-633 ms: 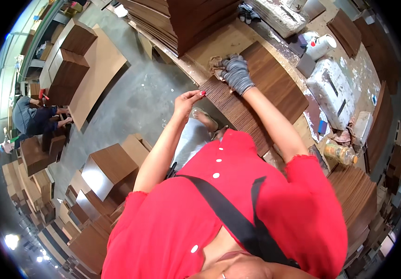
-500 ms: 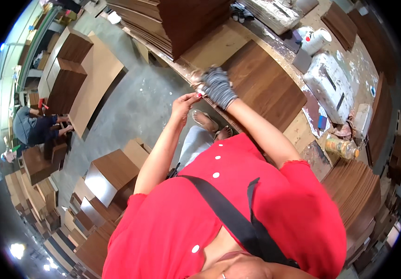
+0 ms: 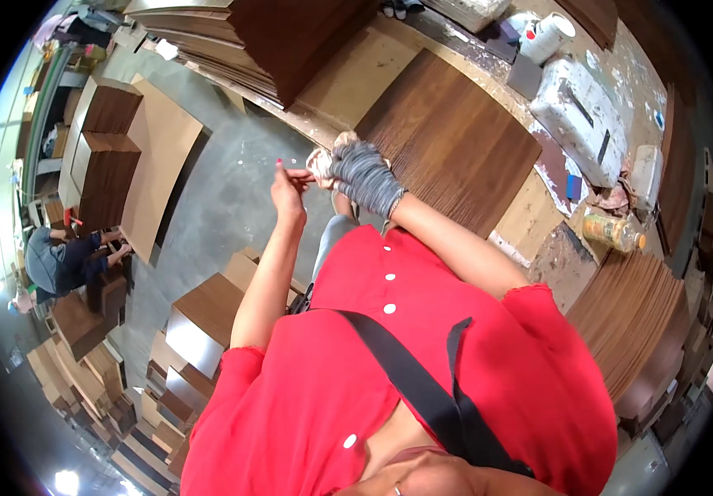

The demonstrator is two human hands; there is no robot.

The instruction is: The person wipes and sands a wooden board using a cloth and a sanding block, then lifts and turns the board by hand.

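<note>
My right hand (image 3: 365, 178), in a grey knit glove, is closed around a crumpled beige cloth (image 3: 321, 165) at the near edge of the workbench. Some of the cloth bulges past its fingers. My bare left hand (image 3: 289, 192) is to the left of it, over the floor. One of its red-nailed fingers points up, apart from another that reaches to the cloth's edge. A brown wood-grain panel (image 3: 447, 140) lies flat on the bench, just right of the glove.
A tall stack of brown panels (image 3: 290, 41) stands at the bench's far left. Another panel stack (image 3: 629, 322) is at right, near a plastic bottle (image 3: 613, 233), a white stained container (image 3: 584, 124) and a white cup (image 3: 547, 37). Leftward, a person (image 3: 63, 260) bends beside boxes.
Both hands have moved left, with the cloth, toward the bench edge. The fingers of my left hand have spread from a pinch. The view has shifted slightly.
</note>
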